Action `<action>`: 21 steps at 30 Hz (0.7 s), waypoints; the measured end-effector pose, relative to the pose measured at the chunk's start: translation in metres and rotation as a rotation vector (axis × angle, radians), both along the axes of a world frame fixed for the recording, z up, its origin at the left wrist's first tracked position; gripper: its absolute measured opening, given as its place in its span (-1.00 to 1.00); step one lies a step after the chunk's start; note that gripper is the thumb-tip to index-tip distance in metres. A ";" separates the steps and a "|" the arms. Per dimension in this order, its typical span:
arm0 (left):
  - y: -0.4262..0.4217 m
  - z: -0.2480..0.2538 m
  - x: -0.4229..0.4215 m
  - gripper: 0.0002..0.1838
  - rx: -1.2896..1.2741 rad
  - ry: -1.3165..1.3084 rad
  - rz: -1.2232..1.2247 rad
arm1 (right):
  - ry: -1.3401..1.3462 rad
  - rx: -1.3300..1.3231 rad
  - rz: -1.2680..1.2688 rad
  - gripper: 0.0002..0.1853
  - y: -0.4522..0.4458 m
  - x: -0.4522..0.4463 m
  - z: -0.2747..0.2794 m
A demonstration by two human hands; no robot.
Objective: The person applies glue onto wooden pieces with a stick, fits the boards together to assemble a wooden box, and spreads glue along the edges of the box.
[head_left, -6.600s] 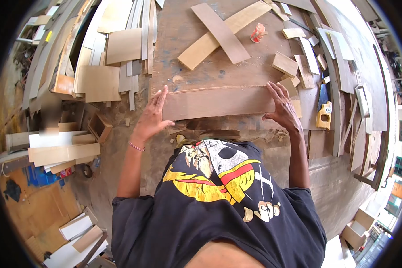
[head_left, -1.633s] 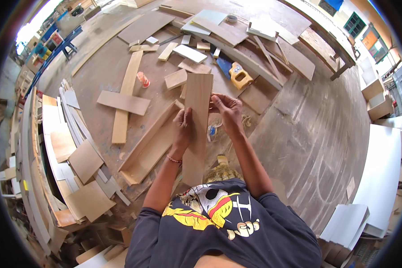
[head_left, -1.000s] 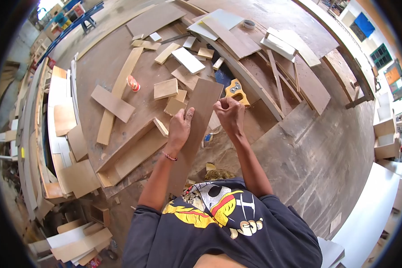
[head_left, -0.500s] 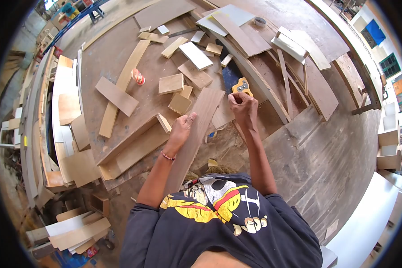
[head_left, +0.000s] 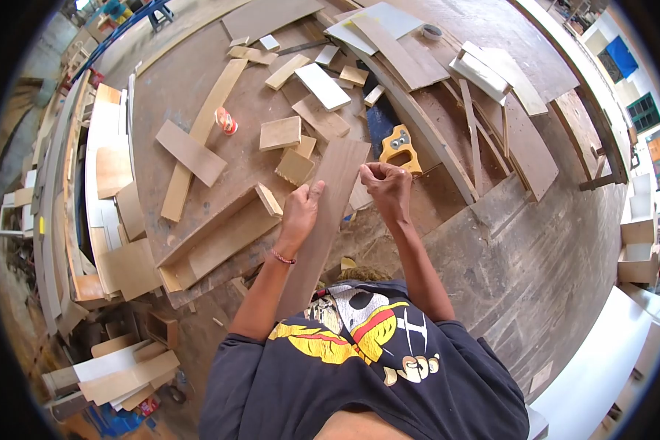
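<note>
My left hand (head_left: 298,217) grips a long brown wooden board (head_left: 331,187) by its left edge, thumb on top. The board slants from my lap up over the workbench. Just beyond its right edge, close to the upper end, my right hand (head_left: 390,191) is closed in a pinch. Whatever the fingertips hold, if anything, is too small to make out. Behind that hand lies a handsaw (head_left: 400,149) with a yellow handle and dark blue blade. Small wood blocks (head_left: 281,133) lie past the board's upper end.
Offcuts and a white block (head_left: 322,87) are scattered over the workbench (head_left: 154,132). A red-and-white can (head_left: 226,122) stands by crossed strips. An open wooden frame (head_left: 220,235) sits at the front left. Panels (head_left: 400,48) are piled at the back right; more boards (head_left: 114,169) lean at left.
My right hand has moved left, away from the saw handle and toward the board's edge, still pinched. The saw handle is now uncovered. My left hand keeps its hold on the board.
</note>
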State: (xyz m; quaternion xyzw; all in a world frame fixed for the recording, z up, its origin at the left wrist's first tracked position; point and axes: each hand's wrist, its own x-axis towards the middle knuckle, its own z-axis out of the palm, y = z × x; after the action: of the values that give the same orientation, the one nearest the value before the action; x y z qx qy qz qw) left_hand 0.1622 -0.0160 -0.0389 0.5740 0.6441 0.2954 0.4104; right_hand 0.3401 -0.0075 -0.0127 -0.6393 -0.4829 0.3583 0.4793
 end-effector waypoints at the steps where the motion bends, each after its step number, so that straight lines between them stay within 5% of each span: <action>1: -0.001 0.002 0.002 -0.39 0.029 0.054 0.007 | -0.076 0.038 -0.026 -0.81 -0.002 -0.003 0.004; 15: -0.006 0.031 0.017 -0.44 0.039 0.272 0.022 | -0.210 0.128 -0.201 -0.85 0.000 -0.006 -0.007; 21: -0.006 0.039 0.017 -0.44 0.091 0.095 0.030 | 0.475 -0.030 -0.103 -0.71 0.008 0.009 -0.022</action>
State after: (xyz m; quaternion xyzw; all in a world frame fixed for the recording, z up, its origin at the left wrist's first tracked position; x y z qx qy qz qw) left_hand 0.1794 -0.0223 -0.0001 0.5959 0.6572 0.3027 0.3483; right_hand 0.3491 0.0001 -0.0344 -0.5680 -0.3177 0.4809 0.5875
